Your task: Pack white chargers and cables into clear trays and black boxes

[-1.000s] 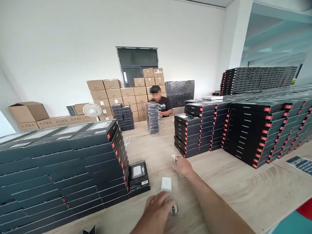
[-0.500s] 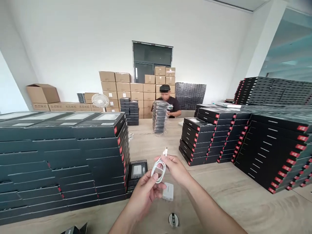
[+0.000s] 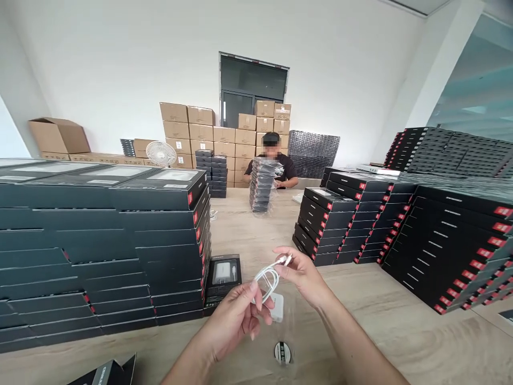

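Observation:
My left hand (image 3: 236,318) pinches a coiled white cable (image 3: 267,279) at its loop, just above the wooden table (image 3: 401,321). My right hand (image 3: 302,272) grips the same cable near its plug end, which sticks out past the fingers. A white charger block (image 3: 278,307) lies on the table right under both hands. A small round black and white sticker (image 3: 282,352) sits on the table in front of it. To the left, an open black box (image 3: 225,274) shows a white charger in its window.
Tall stacks of black boxes (image 3: 100,246) fill the left; more stacks (image 3: 401,214) stand on the right. A person in a black shirt (image 3: 274,166) works at the far end behind a wrapped pile (image 3: 260,190). Cardboard cartons (image 3: 200,136) and a fan (image 3: 160,154) line the wall.
Both hands rose from the table: the left left the sticker and charger, the right brought up the cable. Now both hold the coil. The camera swung left and tilted.

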Motion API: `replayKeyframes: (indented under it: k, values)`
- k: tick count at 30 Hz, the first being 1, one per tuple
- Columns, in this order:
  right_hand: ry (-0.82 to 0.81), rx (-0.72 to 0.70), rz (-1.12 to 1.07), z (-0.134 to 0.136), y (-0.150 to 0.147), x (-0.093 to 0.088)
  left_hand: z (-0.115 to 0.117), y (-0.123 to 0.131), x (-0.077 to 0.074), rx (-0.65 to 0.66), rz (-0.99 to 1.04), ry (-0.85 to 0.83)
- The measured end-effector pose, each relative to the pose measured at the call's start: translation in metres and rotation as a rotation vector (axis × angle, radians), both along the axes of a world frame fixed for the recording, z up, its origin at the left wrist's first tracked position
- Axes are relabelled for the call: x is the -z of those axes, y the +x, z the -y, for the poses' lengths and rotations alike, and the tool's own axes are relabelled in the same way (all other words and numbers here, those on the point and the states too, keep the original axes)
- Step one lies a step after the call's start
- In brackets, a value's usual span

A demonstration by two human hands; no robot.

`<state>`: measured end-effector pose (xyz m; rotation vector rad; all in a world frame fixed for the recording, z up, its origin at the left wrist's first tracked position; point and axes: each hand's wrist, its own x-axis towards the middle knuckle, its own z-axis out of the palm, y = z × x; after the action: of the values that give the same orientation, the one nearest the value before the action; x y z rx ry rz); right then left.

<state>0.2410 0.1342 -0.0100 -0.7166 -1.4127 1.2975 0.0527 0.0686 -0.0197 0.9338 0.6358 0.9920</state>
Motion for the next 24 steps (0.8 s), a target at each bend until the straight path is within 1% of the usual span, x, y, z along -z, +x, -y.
replayKeyframes:
  k: [3, 6, 8, 10, 13, 15, 17, 19, 22, 24]
  values:
    - [0.177, 0.148, 0.218, 0.001, 0.003, 0.000, 0.001, 0.000, -0.004, -0.023, -0.025, -0.061]
    - [0.358, 0.243, 0.373, 0.004, 0.003, -0.001, 0.001, 0.001, -0.005, -0.107, -0.029, -0.068]
    - [0.489, 0.286, 0.463, 0.004, 0.003, -0.002, 0.000, 0.003, -0.004, -0.164, -0.035, -0.066]
    - [0.653, 0.357, 0.586, 0.005, 0.002, -0.002, -0.002, 0.005, -0.002, -0.206, -0.061, -0.058]
    - [0.898, 0.523, 0.782, 0.007, 0.001, -0.005, -0.004, 0.006, 0.002, -0.239, -0.123, -0.032]
    - [0.976, 0.618, 0.886, 0.012, -0.001, -0.008, -0.005, 0.005, 0.004, -0.260, -0.154, -0.022]
    - [0.956, 0.631, 0.968, 0.019, -0.005, -0.012, -0.004, 0.004, 0.005, -0.276, -0.158, -0.019]
    - [0.842, 0.563, 0.985, 0.026, -0.011, -0.013, -0.003, 0.004, 0.005, -0.279, -0.136, -0.025]
    - [0.591, 0.447, 0.841, 0.031, -0.017, -0.014, -0.002, 0.005, 0.005, -0.241, -0.080, -0.067]
    - [0.494, 0.429, 0.735, 0.031, -0.016, -0.013, -0.001, 0.007, 0.005, -0.217, -0.039, -0.106]
